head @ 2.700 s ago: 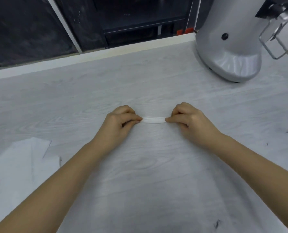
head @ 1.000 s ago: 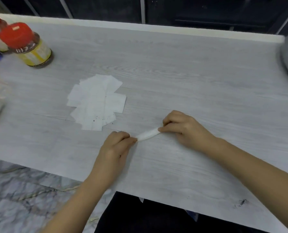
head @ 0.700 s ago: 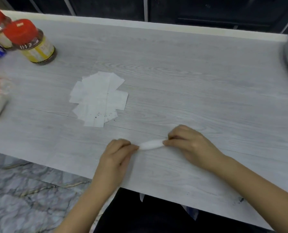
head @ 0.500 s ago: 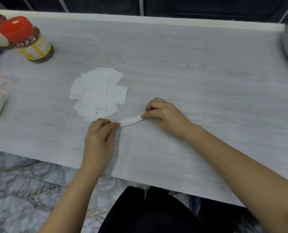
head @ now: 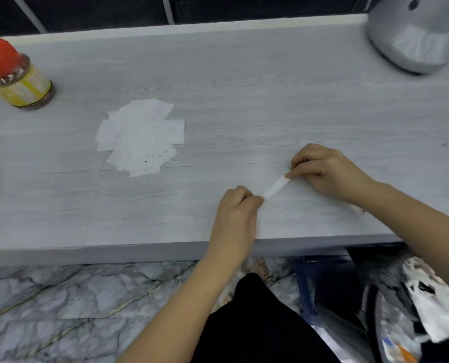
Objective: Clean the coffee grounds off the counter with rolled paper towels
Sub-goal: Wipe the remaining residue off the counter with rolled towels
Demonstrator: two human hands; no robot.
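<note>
Fingers: your left hand (head: pixel 237 205) and right hand (head: pixel 320 171) each pinch one end of the small white rolled paper towel (head: pixel 276 189), low over the pale wood-grain counter (head: pixel 244 82). Handling, judged: light, soft, crushable; hold the ends, gently.

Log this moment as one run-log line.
step: wiping counter | left hand: pinches paper roll | right hand: pinches other end | flat towels: grounds on them, left of hands
</note>
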